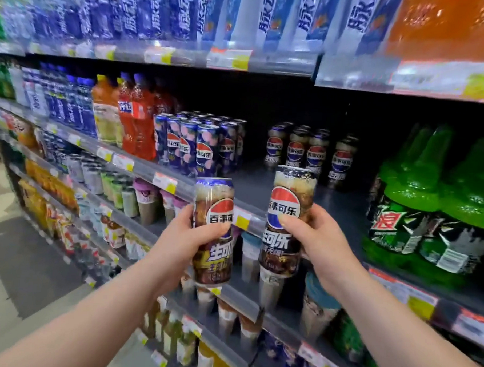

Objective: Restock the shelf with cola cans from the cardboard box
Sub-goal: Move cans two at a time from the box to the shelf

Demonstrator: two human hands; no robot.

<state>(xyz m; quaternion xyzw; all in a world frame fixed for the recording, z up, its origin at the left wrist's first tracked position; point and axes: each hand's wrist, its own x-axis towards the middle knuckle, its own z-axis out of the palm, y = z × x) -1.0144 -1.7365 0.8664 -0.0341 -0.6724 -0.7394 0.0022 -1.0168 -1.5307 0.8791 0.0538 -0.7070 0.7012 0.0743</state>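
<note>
L hand (187, 237) grips one cola can (213, 232) upright at frame centre; R hand (314, 239) grips another can (287, 221), tilted slightly, just right of it. Both in front of shelf edge (163, 180); matching cans (306, 151) stand behind, mid-right.

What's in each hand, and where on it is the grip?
One cola can each. The left hand wraps the left cola can around its middle; the right hand wraps the right cola can around its middle, thumb on the logo.
</note>
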